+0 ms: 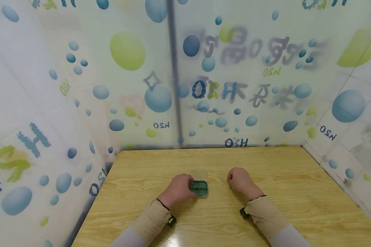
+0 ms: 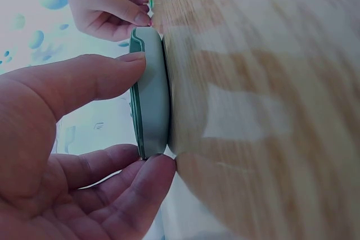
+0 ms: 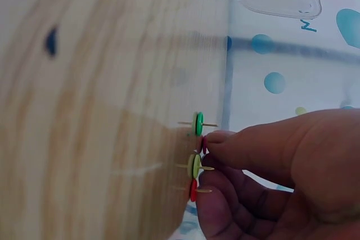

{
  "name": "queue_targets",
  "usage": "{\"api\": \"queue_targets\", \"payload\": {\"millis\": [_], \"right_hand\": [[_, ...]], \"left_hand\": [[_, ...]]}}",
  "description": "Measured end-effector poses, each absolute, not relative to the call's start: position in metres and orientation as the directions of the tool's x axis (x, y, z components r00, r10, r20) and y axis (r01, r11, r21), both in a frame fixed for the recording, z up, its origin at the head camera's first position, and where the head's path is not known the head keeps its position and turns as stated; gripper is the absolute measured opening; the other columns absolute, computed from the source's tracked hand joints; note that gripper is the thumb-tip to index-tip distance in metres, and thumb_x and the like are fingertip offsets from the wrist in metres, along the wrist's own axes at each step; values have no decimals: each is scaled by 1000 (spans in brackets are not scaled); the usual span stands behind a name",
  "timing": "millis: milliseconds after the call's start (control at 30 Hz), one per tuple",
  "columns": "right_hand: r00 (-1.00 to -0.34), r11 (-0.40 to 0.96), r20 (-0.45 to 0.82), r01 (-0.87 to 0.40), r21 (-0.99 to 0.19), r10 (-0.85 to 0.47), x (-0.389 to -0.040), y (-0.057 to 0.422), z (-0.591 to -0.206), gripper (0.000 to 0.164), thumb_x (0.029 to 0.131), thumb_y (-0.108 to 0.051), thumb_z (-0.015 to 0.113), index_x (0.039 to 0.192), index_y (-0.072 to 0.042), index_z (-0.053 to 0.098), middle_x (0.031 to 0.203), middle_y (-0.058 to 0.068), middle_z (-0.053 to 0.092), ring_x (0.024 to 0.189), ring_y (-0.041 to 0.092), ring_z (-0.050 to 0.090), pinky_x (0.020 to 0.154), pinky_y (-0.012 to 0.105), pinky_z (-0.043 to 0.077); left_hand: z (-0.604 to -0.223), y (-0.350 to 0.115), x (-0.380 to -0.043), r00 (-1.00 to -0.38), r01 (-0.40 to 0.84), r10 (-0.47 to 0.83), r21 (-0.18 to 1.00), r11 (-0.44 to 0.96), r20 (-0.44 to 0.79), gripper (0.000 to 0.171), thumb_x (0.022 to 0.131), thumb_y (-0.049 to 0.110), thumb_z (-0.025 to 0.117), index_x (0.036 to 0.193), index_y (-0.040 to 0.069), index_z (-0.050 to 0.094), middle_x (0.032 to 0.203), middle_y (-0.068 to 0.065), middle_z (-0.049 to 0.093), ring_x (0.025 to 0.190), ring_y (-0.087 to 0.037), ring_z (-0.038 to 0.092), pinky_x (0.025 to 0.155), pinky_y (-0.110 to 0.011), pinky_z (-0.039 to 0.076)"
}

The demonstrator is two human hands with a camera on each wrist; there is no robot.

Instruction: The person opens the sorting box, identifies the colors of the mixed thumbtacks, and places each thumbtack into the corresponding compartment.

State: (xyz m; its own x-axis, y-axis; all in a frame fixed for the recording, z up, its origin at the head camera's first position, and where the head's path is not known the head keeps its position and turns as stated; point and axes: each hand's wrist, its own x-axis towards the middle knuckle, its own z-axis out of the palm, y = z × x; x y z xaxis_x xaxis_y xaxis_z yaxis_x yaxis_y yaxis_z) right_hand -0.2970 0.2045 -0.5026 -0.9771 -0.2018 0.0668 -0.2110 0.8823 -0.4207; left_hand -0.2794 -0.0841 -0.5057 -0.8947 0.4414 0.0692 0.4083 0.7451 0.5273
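A small green compartment box [image 1: 203, 196] lies on the table with its clear lid [image 1: 199, 174] tipped back. My left hand [image 1: 178, 189] holds the box from its left, thumb on the near side and fingers at the far side, as the left wrist view shows. To the right, my right hand [image 1: 242, 181] is down at the tabletop. Its thumb and forefinger pinch a pink thumbtack [image 3: 204, 143], partly hidden by the thumb. Close by lie a green thumbtack [image 3: 199, 123], a yellow thumbtack [image 3: 196, 166] and a red thumbtack [image 3: 193, 190], points up.
The wooden table [image 1: 296, 178] reaches back to a wall covering [image 1: 250, 68] printed with blue and green dots. Similar sheets stand at both sides. Each wrist has a camera strapped over a beige band.
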Motion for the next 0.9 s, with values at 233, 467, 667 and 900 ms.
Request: {"api": "queue_targets", "payload": {"millis": [233,467,667,900], "right_hand": [[-975,890,79,-221,-399,-207,-297,205,-503,23,92,5,67,75,-9,75,70,0,67,64,14,57,63,32,51],[-976,893,88,-219,-393,-201,-298,204,-504,23,92,3,69,73,-9,72,70,-1,65,65,13,56,62,32,51],[-977,891,88,-215,-399,-196,-298,204,-505,25,93,2,68,72,-10,71,68,0,63,63,14,54,61,31,47],[-982,890,59,-187,-416,-179,-298,204,-506,26,95,2,67,72,-10,69,68,0,61,63,14,52,61,30,44]], "left_hand": [[-504,-83,-279,-895,405,442,530,745,63,54,74,25,97,119,2,75,107,-10,75,90,-20,65,82,-38,56],[-502,-82,-278,-897,396,438,534,747,54,53,75,25,97,118,3,75,106,-10,74,89,-19,64,81,-38,56],[-501,-82,-277,-896,396,440,542,741,53,53,75,24,97,119,2,75,106,-10,74,89,-20,64,80,-40,55],[-501,-82,-276,-895,397,443,537,745,48,55,77,24,96,121,1,74,109,-11,74,91,-22,66,81,-40,56]]}}
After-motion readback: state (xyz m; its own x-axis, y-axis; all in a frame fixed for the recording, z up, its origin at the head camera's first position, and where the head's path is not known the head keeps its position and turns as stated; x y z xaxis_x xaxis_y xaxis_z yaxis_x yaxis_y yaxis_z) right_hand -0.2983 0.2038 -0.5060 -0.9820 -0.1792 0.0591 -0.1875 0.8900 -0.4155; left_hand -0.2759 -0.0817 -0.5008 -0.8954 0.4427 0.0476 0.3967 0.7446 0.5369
